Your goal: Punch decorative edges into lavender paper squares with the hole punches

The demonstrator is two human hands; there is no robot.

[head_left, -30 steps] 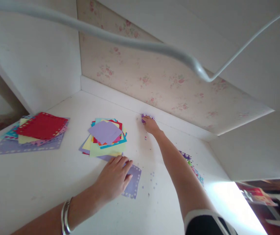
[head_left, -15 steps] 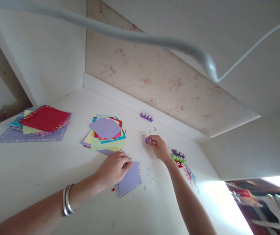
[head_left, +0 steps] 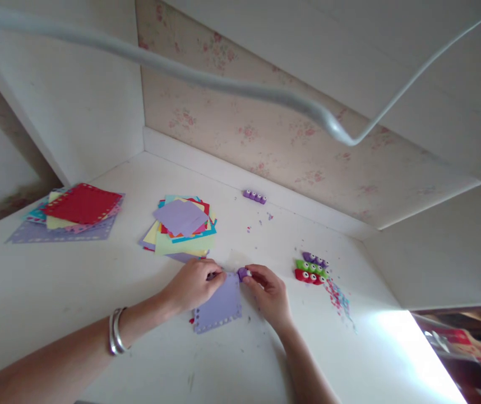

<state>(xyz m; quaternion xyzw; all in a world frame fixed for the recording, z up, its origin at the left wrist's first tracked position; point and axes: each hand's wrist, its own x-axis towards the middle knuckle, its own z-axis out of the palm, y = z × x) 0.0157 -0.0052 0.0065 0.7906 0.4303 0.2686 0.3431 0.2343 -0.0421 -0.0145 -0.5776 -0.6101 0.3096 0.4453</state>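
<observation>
A lavender paper sheet (head_left: 219, 306) with punched holes along its edges lies between the hands. My left hand (head_left: 200, 283) is closed at the sheet's upper left corner, with a small dark thing partly hidden in its fingers. My right hand (head_left: 268, 289) pinches a small purple punch (head_left: 244, 274) with a white eye-like dot, at the sheet's upper right corner. A bit of red (head_left: 192, 321) shows beside the sheet's lower left edge.
Colored papers are piled at the middle (head_left: 181, 219), hole-edged sheets at the left (head_left: 83, 203). Purple (head_left: 317, 260), green (head_left: 313, 269) and red (head_left: 310, 277) eyed pieces sit right, near confetti (head_left: 338, 297). Another purple row (head_left: 254, 196) stands by the wall. A pale cable (head_left: 223, 84) crosses above.
My right hand has moved down and left with the purple punch, from the open tabletop to the lavender sheet's corner. The view has shifted slightly; my left hand stays near the sheet.
</observation>
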